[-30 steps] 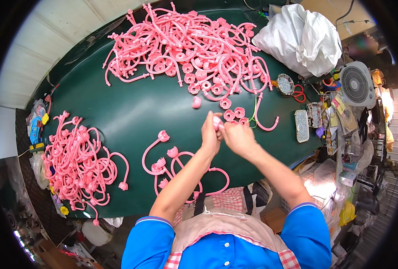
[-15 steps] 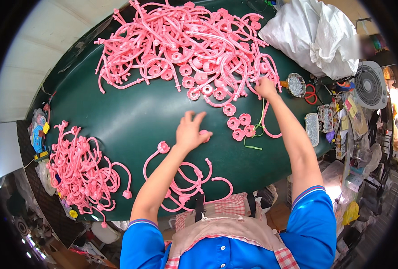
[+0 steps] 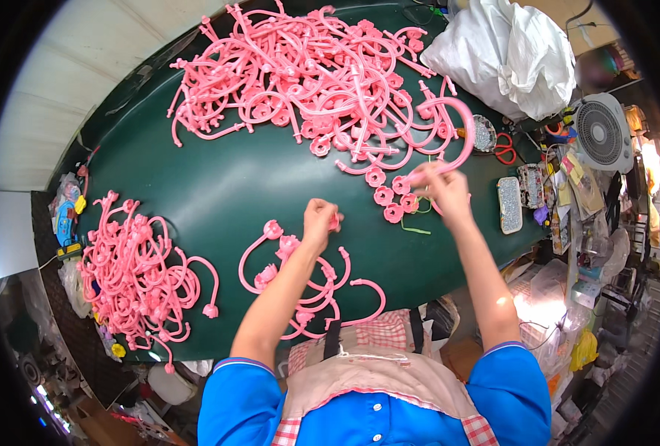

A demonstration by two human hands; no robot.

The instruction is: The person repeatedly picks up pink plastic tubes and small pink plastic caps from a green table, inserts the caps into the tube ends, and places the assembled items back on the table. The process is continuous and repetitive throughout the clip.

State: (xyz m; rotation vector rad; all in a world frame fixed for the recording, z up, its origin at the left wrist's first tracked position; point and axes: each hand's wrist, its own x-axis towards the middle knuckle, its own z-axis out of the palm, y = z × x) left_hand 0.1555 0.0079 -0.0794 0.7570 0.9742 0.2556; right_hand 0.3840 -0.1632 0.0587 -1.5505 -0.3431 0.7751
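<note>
A person in a blue shirt (image 3: 240, 401) and a pale apron (image 3: 374, 375) with pink-checked straps works at a dark green worktop (image 3: 196, 178), its smooth surface dulled by glare, before a large heap (image 3: 322, 59) of glossy pink plastic tubes. The right hand (image 3: 446, 195), at the near right of the large heap, pinches a curved pink tube (image 3: 469, 134) near one end; that end blurs at the fingers, and the far end is hard to pick out against the large heap. The left hand (image 3: 319, 223), on the near side of the large heap, is curled around a small pink piece (image 3: 335, 222), mostly hidden by the fingers, its shape impossible to tell.

Between the right hand and the large heap sit flower-shaped cups (image 3: 393, 214) with scalloped rims, a thin green strip (image 3: 417, 230) beside them. Nearer the person than the large heap, loose tubes (image 3: 242, 262) capped with cups are partly covered by the left forearm. A smaller heap (image 3: 136, 275), too tangled to count, lies to the near left of the large heap.

Right of the large heap stand a crumpled white sack (image 3: 497, 56), cut off by the upper edge, a round dish (image 3: 484, 134) of silvery bits, red-handled scissors (image 3: 505, 149), an oblong tray (image 3: 509, 204) and a grey fan (image 3: 601, 134).
</note>
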